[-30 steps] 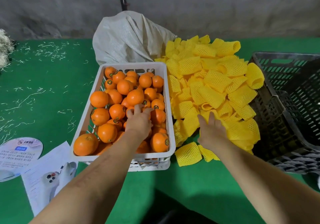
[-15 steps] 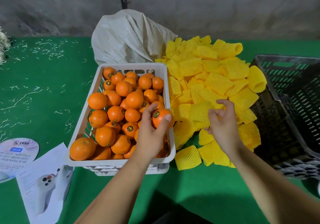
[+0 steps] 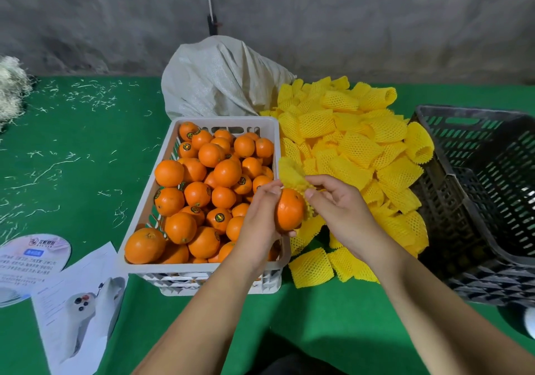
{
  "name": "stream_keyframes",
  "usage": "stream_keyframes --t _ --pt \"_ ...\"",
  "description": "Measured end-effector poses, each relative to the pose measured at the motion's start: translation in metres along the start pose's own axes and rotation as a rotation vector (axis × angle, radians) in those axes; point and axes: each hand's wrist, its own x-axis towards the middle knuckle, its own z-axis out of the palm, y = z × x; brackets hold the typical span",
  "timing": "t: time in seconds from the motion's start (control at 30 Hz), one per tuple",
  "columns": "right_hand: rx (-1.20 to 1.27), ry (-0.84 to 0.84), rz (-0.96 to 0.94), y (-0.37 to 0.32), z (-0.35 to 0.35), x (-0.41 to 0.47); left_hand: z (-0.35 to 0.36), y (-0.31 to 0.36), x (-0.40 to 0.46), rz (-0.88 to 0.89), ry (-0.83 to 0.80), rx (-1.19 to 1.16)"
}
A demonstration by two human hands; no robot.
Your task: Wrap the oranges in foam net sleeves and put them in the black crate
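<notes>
My left hand (image 3: pixel 257 224) grips one orange (image 3: pixel 289 209) above the right rim of the white crate (image 3: pixel 150 189), which holds several oranges (image 3: pixel 199 192). My right hand (image 3: pixel 338 206) pinches a yellow foam net sleeve (image 3: pixel 292 173) at the orange's top and right side. A big pile of yellow sleeves (image 3: pixel 353 148) lies on the green table between the white crate and the black crate (image 3: pixel 451 209) at the right. The black crate's inside looks bare where it shows.
A white woven sack (image 3: pixel 220 82) stands behind the white crate. Paper sheets (image 3: pixel 75 314) and a round leaflet (image 3: pixel 26 258) lie at the front left. White shavings litter the green cloth (image 3: pixel 72 148) on the left. A grey wall runs along the back.
My left hand lifted an orange out of the white crate and moved it right. My right hand took a sleeve from the pile and brought it to the orange.
</notes>
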Motion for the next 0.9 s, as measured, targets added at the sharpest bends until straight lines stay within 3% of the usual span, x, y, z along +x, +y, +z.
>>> stream_keyframes --t 0.13,0.23,0.37,0.47,0.63,0.9 --pt "0.012 0.038 0.023 -0.005 0.0 0.003 0.0 0.003 0.001 -0.046 0.058 -0.086" --pt "0.033 0.092 0.092 -0.005 -0.001 0.008 0.0 0.005 -0.003 -0.051 0.012 -0.12" --pt "-0.315 0.393 -0.027 0.002 0.002 0.014 -0.003 0.005 -0.008 0.038 -0.11 -0.138" --pt "-0.502 0.35 -0.119 0.005 0.009 0.014 0.003 0.006 -0.006 0.061 -0.131 -0.02" --pt "-0.202 0.181 0.028 0.005 0.01 0.013 0.001 0.006 -0.002 0.036 -0.038 0.044" --pt "0.109 0.29 0.13 -0.014 0.006 0.014 -0.008 -0.007 0.011 0.235 0.069 0.328"
